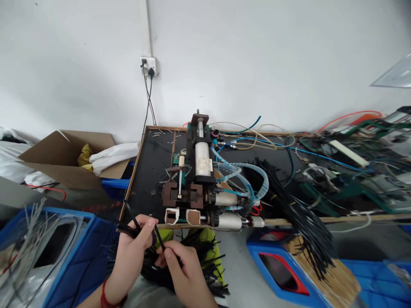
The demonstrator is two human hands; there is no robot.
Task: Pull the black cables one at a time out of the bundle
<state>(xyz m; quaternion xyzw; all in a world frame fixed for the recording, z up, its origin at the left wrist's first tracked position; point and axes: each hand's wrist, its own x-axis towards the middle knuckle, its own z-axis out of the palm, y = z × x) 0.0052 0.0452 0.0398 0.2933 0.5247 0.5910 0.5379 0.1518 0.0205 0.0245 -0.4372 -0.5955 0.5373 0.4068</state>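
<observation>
Now both hands [157, 252] pinch black wires [159, 237] between them.

A dark worktop [150, 171] with a wooden rim lies just beyond the grip of both hands. Directly past the grip, a small machine [199, 179] stands on it, white cylinder upright along its middle. Blue hoses [244, 175] curl from the machine, farther right of the grip. A sheaf of black wires [298, 205] lies beyond those, overhanging the near edge.
</observation>
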